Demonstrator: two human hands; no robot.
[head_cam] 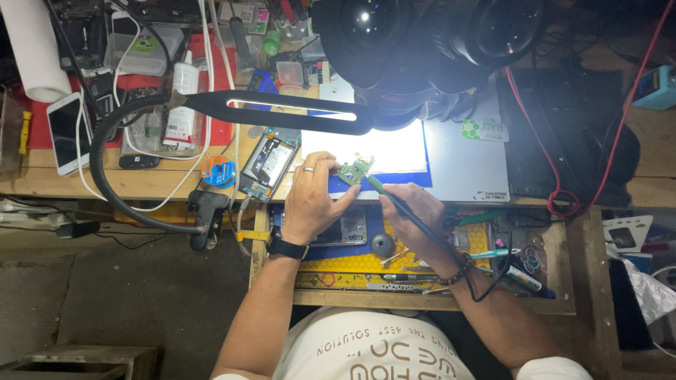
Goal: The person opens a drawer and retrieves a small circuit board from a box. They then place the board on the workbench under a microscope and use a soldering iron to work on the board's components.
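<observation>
Head view: left hand (313, 197) pinches a green board (355, 169), right hand (415, 214) grips an iron (394, 200), tip hidden.

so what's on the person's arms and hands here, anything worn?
Left hand: a ring on one finger and a black watch at the wrist. Right hand: a dark beaded bracelet at the wrist. Both forearms are bare, no gloves. The sleeves are short and look white, like the shirt.
</observation>
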